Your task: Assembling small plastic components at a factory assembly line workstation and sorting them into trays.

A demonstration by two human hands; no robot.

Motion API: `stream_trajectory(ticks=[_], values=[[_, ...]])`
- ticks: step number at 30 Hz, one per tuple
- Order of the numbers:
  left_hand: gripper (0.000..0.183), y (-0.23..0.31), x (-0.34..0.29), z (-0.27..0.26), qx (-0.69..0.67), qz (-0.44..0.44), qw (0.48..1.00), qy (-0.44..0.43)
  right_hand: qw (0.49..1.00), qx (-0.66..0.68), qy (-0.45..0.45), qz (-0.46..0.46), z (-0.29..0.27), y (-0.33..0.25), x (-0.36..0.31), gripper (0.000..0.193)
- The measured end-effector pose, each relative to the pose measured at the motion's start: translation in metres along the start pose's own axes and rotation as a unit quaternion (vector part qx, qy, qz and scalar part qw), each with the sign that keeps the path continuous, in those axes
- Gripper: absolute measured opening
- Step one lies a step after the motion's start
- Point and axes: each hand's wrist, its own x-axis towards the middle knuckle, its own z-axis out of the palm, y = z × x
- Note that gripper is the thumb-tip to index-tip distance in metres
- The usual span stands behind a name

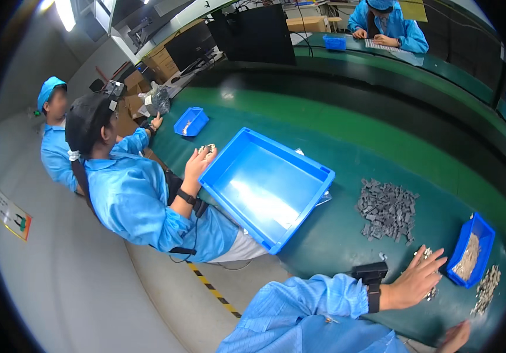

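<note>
the small metal parts (427,254) lie loose on the green surface (335,235), just under the fingertips of the left hand (416,277). that hand is spread flat with its fingers apart, resting over the parts and gripping nothing; a black band sits on its wrist, with a small black box beside it. a few more of the same parts show under its palm. the right hand (456,336) is only partly in view at the lower edge, lying on the surface near the person's body; whether it is released or clenched i cannot tell.

just beside the left hand's fingers, to the right, stands a small blue bin (481,230) filled with light-coloured pieces, and beyond it a loose heap of silver parts (487,286) lies on the surface. farther up, well apart from the hand, is a pile of dark grey blocks (387,209). to the left of that pile a large blue crate (300,170) sits tilted, one side propped up off the surface.

on the far side of the crate a co-worker in a blue coat (141,206) and dark cap leans in, one raised hand (197,162) holding small shiny bits. another small blue tray (191,122) lies past that hand. a second person in blue stands behind, and another sits at the far bench.
</note>
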Motion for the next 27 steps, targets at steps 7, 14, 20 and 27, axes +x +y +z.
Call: stream_trajectory(ticks=[7, 14, 20, 27], values=[[0.007, -0.007, -0.002, -0.006, -0.060, -0.020, 0.998, 0.023, 0.982, -0.148, 0.009, -0.119, 0.166, -0.093, -0.087, 0.017], [0.010, -0.007, 0.000, 0.001, -0.158, -0.066, 0.984, 0.051, 0.965, -0.193, 0.017, -0.177, 0.164, -0.079, -0.084, 0.022], [0.010, -0.005, -0.001, -0.011, -0.150, -0.028, 0.987, 0.044, 0.967, -0.184, 0.066, -0.164, 0.171, -0.075, -0.085, 0.025], [0.011, -0.005, 0.003, -0.003, -0.113, 0.052, 0.992, 0.013, 0.939, -0.262, 0.050, -0.215, 0.175, -0.096, -0.090, 0.022]])
